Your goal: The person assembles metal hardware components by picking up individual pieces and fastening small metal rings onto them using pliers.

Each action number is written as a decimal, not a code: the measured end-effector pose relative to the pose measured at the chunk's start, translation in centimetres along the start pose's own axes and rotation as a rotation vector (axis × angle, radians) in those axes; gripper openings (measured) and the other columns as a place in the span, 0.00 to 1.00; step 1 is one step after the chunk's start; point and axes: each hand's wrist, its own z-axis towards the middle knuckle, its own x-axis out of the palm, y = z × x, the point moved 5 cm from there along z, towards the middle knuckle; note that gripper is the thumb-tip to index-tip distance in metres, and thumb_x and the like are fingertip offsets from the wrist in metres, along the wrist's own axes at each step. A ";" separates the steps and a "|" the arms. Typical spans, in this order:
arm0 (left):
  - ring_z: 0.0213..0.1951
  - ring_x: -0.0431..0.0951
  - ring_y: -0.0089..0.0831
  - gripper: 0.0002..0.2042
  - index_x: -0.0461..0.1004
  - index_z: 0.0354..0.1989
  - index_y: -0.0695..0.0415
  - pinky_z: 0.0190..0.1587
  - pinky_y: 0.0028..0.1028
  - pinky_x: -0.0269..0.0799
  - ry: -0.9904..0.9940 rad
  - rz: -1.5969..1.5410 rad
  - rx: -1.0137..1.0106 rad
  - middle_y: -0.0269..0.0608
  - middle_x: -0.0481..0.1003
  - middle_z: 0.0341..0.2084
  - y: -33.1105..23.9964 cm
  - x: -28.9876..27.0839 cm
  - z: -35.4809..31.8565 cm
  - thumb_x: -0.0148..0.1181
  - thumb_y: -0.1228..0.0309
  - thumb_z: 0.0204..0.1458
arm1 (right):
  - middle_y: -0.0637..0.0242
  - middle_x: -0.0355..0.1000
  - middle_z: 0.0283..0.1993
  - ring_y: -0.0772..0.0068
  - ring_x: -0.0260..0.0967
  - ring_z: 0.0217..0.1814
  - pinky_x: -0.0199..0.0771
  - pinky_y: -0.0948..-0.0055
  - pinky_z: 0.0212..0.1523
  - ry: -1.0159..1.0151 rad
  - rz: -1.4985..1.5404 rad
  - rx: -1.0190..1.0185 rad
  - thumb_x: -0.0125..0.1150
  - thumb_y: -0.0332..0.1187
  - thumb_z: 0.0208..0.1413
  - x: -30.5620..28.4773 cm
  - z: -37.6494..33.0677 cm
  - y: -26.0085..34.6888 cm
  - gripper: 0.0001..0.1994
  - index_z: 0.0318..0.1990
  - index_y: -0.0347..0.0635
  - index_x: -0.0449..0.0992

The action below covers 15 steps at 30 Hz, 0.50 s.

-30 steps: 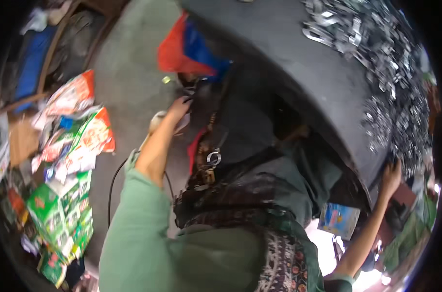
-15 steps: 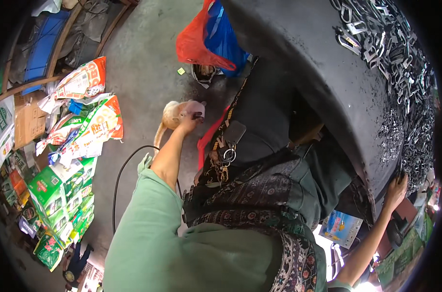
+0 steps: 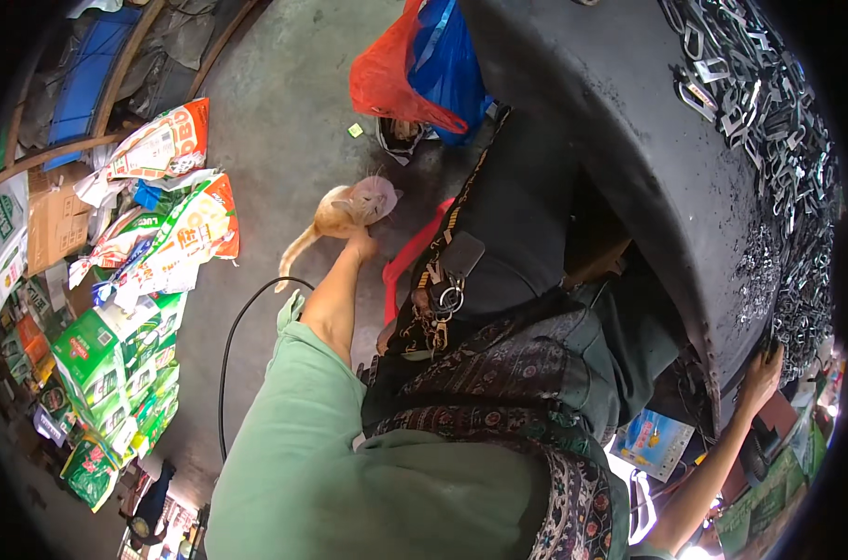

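Note:
A cream and orange cat [image 3: 335,215] sits on the floor with its face turned up. My left hand [image 3: 361,245] is low beside the cat's body, close to or touching it; its fingers are foreshortened and blurred, so I cannot see whether they hold anything. On the right, my right hand [image 3: 763,373] is at the edge of a black curved surface [image 3: 629,140], its fingers drawn together around something dark that I cannot make out. A heap of small dark and shiny metal buckle-like pieces [image 3: 769,140] covers the right part of that surface.
A red plastic bag [image 3: 382,75] and a blue bag [image 3: 447,75] hang above a small container. Several printed sacks [image 3: 177,233] and green packages [image 3: 116,364] line the left. A black cable [image 3: 226,364] loops on the floor; keys [image 3: 450,299] hang at my lap.
My left hand has drawn back from the cat's head toward me. The cat's face now shows, turned upward. My right hand stays at the edge of the black surface.

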 end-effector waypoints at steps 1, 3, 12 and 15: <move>0.61 0.66 0.51 0.33 0.61 0.64 0.63 0.61 0.35 0.63 -0.089 0.058 0.028 0.59 0.68 0.58 0.5 -1.3 -0.2 0.60 0.67 0.47 | 0.45 0.67 0.59 0.45 0.65 0.60 0.65 0.59 0.57 0.002 0.014 -0.007 0.53 0.33 0.58 0.3 0.2 0.4 0.25 0.63 0.36 0.62; 0.60 0.67 0.48 0.33 0.59 0.64 0.61 0.60 0.35 0.64 0.153 0.198 -0.187 0.54 0.66 0.59 1.9 -2.6 0.4 0.61 0.63 0.49 | 0.45 0.67 0.59 0.45 0.65 0.60 0.65 0.59 0.57 0.005 0.035 -0.019 0.53 0.33 0.58 0.8 0.5 1.2 0.25 0.63 0.36 0.63; 0.53 0.74 0.43 0.26 0.65 0.58 0.65 0.55 0.38 0.72 0.594 -1.354 0.194 0.56 0.75 0.47 -16.2 -9.9 2.4 0.45 0.53 0.63 | 0.47 0.68 0.58 0.46 0.66 0.59 0.66 0.59 0.57 -0.014 -0.020 0.032 0.52 0.38 0.60 -0.1 -0.1 0.5 0.24 0.62 0.36 0.64; 0.60 0.67 0.47 0.28 0.59 0.62 0.63 0.62 0.42 0.65 0.220 -1.721 -0.080 0.57 0.67 0.57 -15.2 -9.0 6.2 0.40 0.52 0.65 | 0.44 0.67 0.59 0.44 0.65 0.61 0.65 0.59 0.58 0.004 -0.014 0.037 0.52 0.35 0.60 -0.2 -0.2 1.3 0.24 0.62 0.34 0.64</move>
